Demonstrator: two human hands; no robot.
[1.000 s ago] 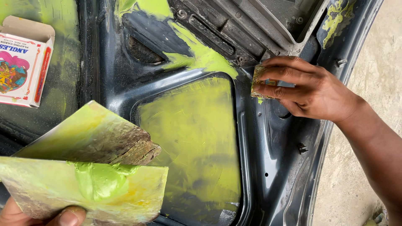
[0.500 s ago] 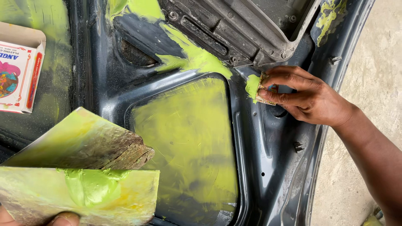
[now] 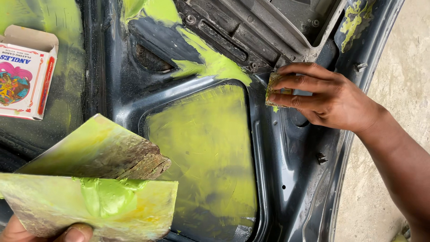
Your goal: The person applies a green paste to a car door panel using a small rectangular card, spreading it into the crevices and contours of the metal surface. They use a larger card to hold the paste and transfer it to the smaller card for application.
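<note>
My right hand (image 3: 329, 98) pinches a small card-like spreader (image 3: 274, 91) smeared with yellow-green putty, pressed against the dark grey car body panel (image 3: 286, 170) near its upper ridge. My left hand (image 3: 67, 233), only the fingertips showing at the bottom left, holds a folded mixing board (image 3: 89, 197) with a blob of green putty (image 3: 107, 197) on it. A large recessed patch of the panel is coated with yellow-green putty (image 3: 206, 148), and more streaks lie above it.
An open cardboard box of playing cards (image 3: 24, 78) rests on the panel at the upper left. Bare concrete floor (image 3: 403, 67) runs along the right, beyond the panel's edge. A dark moulded frame (image 3: 277, 22) sits at the top.
My right hand with the spreader has shifted slightly along the ridge, wiping the putty dab there. The board in my left hand has barely moved.
</note>
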